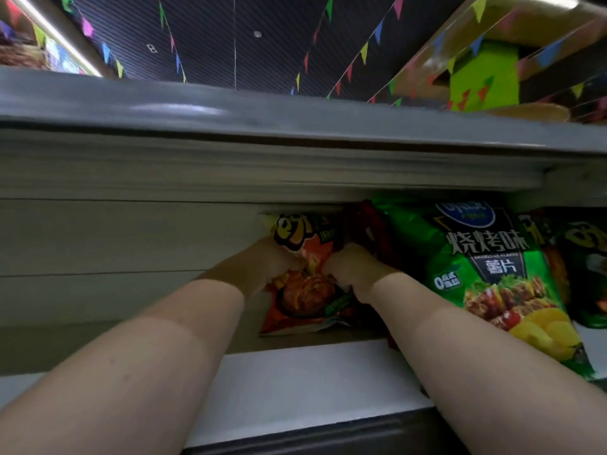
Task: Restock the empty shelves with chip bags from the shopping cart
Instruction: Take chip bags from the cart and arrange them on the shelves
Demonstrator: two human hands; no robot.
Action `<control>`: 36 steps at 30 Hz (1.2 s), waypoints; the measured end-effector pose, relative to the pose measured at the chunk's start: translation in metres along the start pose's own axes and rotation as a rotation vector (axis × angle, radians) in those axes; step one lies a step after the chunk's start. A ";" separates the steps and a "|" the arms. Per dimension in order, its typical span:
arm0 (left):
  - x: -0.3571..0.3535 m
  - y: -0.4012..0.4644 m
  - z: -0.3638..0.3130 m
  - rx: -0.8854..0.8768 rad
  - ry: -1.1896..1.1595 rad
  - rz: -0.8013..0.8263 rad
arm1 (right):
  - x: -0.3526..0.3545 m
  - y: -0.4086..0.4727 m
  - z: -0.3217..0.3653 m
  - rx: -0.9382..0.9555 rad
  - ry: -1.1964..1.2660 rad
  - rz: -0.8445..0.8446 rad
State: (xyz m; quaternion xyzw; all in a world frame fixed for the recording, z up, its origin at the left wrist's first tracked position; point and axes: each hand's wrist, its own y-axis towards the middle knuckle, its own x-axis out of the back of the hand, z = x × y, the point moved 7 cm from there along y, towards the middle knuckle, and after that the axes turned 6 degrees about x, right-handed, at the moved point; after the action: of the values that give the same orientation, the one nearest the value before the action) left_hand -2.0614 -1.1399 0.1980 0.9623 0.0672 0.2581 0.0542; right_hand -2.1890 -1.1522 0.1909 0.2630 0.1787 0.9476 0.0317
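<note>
On the white shelf [295,382], at its back wall, our left hand [272,267] and right hand [348,270] pinch the orange chip bag [305,290] by its two sides, holding it upright. At 3 o'clock, just beside it, leans a green chip bag [492,274].

A dark, finely ribbed ceiling [230,37] is seen overhead, crossed by strings of small multicoloured triangular pennants [364,52]. A long bright strip light [62,37] is set along the upper left. A bright green block [483,77] is seen at upper right, beside a pale beam [460,31]. Details are softened by blur.
</note>
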 end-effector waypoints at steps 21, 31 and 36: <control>0.029 -0.018 0.005 -0.023 0.003 -0.138 | 0.012 -0.024 0.036 0.214 -0.352 -0.165; 0.103 -0.099 0.049 0.031 -0.030 -0.463 | -0.055 -0.087 0.089 0.451 -0.396 0.220; 0.162 -0.156 0.084 0.098 -0.108 -0.663 | -0.100 -0.121 0.131 0.546 -0.250 0.293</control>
State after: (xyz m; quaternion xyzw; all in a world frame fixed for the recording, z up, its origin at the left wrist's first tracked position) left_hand -1.8958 -0.9665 0.1833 0.9017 0.3859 0.1717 0.0925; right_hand -2.0404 -1.0123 0.2041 0.3989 0.3813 0.8195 -0.1547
